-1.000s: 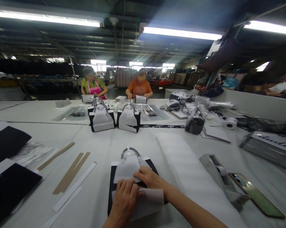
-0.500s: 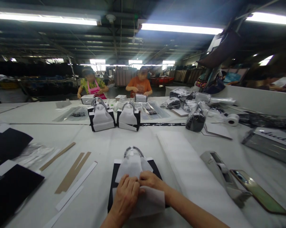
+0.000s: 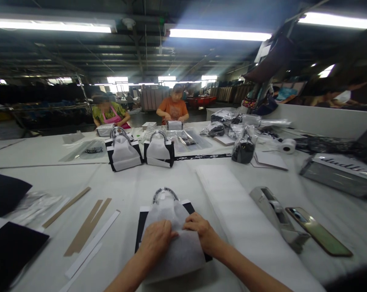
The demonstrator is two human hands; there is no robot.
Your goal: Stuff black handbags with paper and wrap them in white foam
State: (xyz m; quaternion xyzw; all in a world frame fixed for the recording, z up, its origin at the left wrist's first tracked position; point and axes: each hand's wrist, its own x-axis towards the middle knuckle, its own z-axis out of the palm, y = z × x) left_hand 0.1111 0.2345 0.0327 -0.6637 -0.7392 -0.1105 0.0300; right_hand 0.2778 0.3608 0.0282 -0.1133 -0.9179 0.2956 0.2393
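Note:
A black bag (image 3: 141, 231) with white trim and a curved handle (image 3: 164, 192) lies flat on the white table before me. A sheet of white foam wrap (image 3: 177, 251) covers its front. My left hand (image 3: 154, 241) presses flat on the wrap, fingers stretched toward the middle. My right hand (image 3: 201, 231) rests beside it on the wrap's upper right, fingers bent down against the sheet. The fingertips of both hands nearly meet.
A stack of white foam sheets (image 3: 232, 211), a tape dispenser (image 3: 276, 217) and a phone (image 3: 319, 231) lie to the right. Cardboard strips (image 3: 86, 227) and black bags (image 3: 9, 251) lie left. Two wrapped bags (image 3: 141, 152) stand farther back. Two people (image 3: 171, 107) work across the table.
The foam wrap now lies spread smooth over the bag's front. My hands have moved apart and up onto it. The camera has shifted slightly right.

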